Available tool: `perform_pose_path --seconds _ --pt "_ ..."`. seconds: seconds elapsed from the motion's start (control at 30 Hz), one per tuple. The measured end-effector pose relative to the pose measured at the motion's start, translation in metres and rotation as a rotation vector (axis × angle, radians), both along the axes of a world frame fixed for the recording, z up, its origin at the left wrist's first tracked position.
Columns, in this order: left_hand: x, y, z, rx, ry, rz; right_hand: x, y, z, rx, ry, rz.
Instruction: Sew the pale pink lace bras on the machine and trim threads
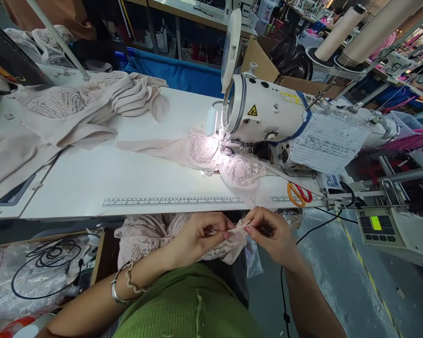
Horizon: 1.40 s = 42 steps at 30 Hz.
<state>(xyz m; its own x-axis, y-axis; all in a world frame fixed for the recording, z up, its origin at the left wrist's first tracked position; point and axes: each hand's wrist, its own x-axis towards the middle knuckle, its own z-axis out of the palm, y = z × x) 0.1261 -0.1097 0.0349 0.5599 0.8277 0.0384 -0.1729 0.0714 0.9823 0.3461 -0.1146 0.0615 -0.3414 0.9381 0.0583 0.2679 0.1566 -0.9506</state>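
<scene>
A pale pink lace bra (243,172) lies on the white table at the needle area of a sewing machine (264,105), its two cups lit by a lamp. One end of it drops over the table's front edge to my hands. My left hand (202,232) is closed, pinching a narrow edge of the pink fabric between thumb and fingers. Close beside it, my right hand (273,234) pinches the same edge. Across my lap, below the hands, rests more pink lace fabric (141,237).
Several pink bras (70,105) are piled on the table's left. Scissors (298,193) with orange and red handles lie by the front edge, near a printed ruler (172,202). A handwritten paper (327,141) hangs on the machine. A control box (380,227) stands right; a carton (105,256) sits lower left.
</scene>
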Motion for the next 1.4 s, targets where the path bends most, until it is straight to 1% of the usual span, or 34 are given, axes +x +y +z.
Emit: perform_pose_path --seconds 0.13,0.27,0.33,0.4,0.47,0.5,0.57,0.67,0.77,0.83,0.9,1.03,1.17,1.27,1.4 --pt "0.003 -0.001 0.005 -0.030 0.044 0.022 -0.005 -0.004 0.001 -0.020 0.026 -0.066" --pt "0.007 -0.001 0.013 -0.064 0.106 0.063 -0.009 -0.009 0.005 -0.030 -0.008 -0.084" --pt "0.010 0.000 0.016 -0.013 0.208 0.052 -0.012 -0.012 0.006 -0.026 -0.028 -0.072" --pt "0.013 0.000 0.015 0.065 0.307 0.055 -0.013 -0.013 0.006 -0.013 -0.063 -0.059" --pt "0.016 0.001 0.012 0.100 0.361 0.097 -0.013 -0.012 0.007 0.023 -0.114 -0.056" --pt "0.016 0.001 0.011 0.094 0.366 0.123 -0.011 -0.012 0.006 0.054 -0.133 -0.067" --pt "0.017 0.002 0.008 0.030 0.345 0.146 -0.007 -0.010 0.005 0.095 -0.133 -0.100" --pt "0.016 0.005 0.008 -0.095 0.256 0.135 0.002 -0.008 0.000 0.054 -0.116 -0.146" --pt "0.015 0.007 0.009 -0.173 0.179 0.117 0.006 -0.007 -0.004 0.033 -0.191 -0.121" --pt "0.015 0.008 0.009 -0.180 0.164 0.117 0.006 -0.006 -0.004 0.026 -0.229 -0.070" --pt "0.015 0.008 0.009 -0.170 0.162 0.122 0.003 -0.005 -0.003 -0.032 -0.215 -0.022" --pt "0.014 0.009 0.008 -0.141 0.181 0.124 -0.002 -0.004 -0.001 -0.169 -0.101 0.002" --pt "0.015 0.010 0.007 -0.130 0.198 0.115 -0.007 -0.003 0.001 -0.210 -0.050 0.024" --pt "0.015 0.009 0.007 -0.144 0.196 0.104 -0.012 -0.002 0.000 -0.223 -0.017 0.009" --pt "0.015 0.008 0.007 -0.147 0.218 0.114 -0.017 -0.003 -0.003 -0.194 -0.009 -0.062"
